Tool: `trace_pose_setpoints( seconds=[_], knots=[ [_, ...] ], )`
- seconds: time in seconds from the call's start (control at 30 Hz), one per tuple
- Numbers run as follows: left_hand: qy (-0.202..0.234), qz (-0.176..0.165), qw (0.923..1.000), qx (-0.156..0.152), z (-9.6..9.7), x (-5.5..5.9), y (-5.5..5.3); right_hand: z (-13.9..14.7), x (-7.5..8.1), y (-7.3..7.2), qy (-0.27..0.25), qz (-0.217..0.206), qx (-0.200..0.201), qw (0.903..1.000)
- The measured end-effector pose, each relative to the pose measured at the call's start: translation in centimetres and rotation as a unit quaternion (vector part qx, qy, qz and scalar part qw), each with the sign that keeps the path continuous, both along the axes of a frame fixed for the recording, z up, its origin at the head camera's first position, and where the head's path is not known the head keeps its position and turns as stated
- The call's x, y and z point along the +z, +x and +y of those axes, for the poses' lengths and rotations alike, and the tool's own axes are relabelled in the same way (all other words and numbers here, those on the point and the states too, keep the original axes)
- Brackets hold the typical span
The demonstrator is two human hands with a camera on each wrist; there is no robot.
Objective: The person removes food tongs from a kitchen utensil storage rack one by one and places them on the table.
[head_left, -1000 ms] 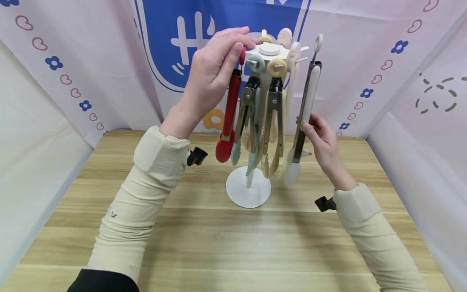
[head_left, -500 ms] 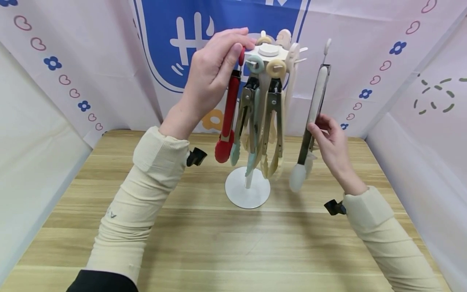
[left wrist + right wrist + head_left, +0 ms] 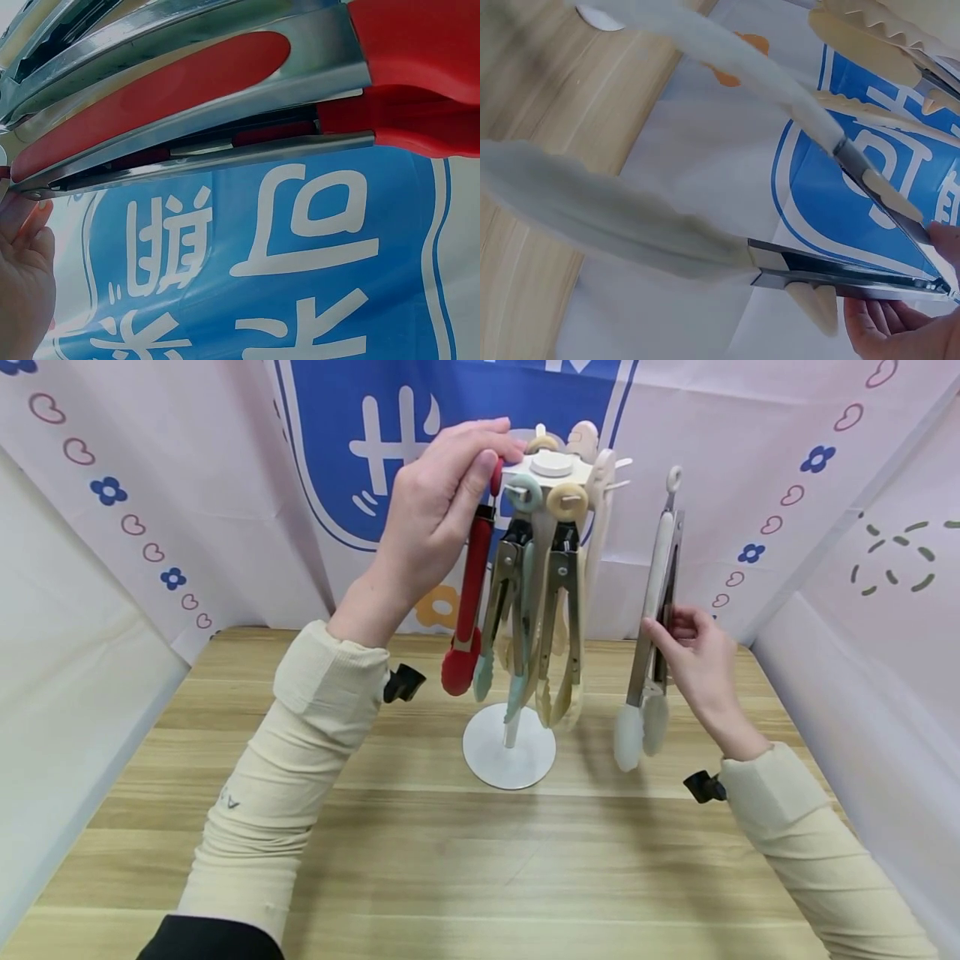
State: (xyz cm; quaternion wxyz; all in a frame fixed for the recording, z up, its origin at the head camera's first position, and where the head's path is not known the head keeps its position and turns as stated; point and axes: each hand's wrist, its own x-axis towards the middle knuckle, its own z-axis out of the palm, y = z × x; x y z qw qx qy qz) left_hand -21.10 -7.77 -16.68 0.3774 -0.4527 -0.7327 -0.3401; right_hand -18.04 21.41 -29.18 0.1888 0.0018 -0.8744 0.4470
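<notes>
My right hand (image 3: 701, 664) holds a pair of white-tipped steel tongs (image 3: 647, 635) by the middle, with the hanging ring up and the tips down. In the right wrist view, the arms of those tongs (image 3: 817, 274) are spread apart, thumb on one and fingers on the other. My left hand (image 3: 435, 502) grips the top of a white hanging rack (image 3: 553, 464), its thumb beside the ring of the red tongs (image 3: 470, 585). Green tongs (image 3: 515, 577) and beige tongs (image 3: 564, 585) hang on the same rack, apart from the white-tipped tongs.
The rack's round white base (image 3: 487, 747) stands on the wooden table (image 3: 480, 868). Behind the rack hangs a white cloth (image 3: 705, 410) with a blue printed emblem. More pale tongs hang at the rack's back and right side, near bare hooks (image 3: 621, 485).
My right hand has moved the white-tipped tongs rightward and down, away from the rack, and their arms have spread wider. My left hand has stayed at the rack's top.
</notes>
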Motion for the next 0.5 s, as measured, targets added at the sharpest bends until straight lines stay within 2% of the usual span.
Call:
trace_pose_setpoints(
  seconds=[0.17, 0.4, 0.5],
  knots=[
    [0.003, 0.003, 1.0, -0.003, 0.0, 0.0, -0.1, 0.5, -0.4, 0.1, 0.023, -0.013, -0.016, 0.9995],
    [0.007, 0.013, 0.9998, -0.011, 0.0, 0.0, -0.2, 1.2, -1.5, 0.4, 0.054, -0.052, -0.028, 0.9968],
    [0.008, 0.012, 0.9998, -0.011, 0.0, 0.0, -0.1, 1.5, -2.0, 0.5, 0.067, -0.052, -0.028, 0.996]
  ],
)
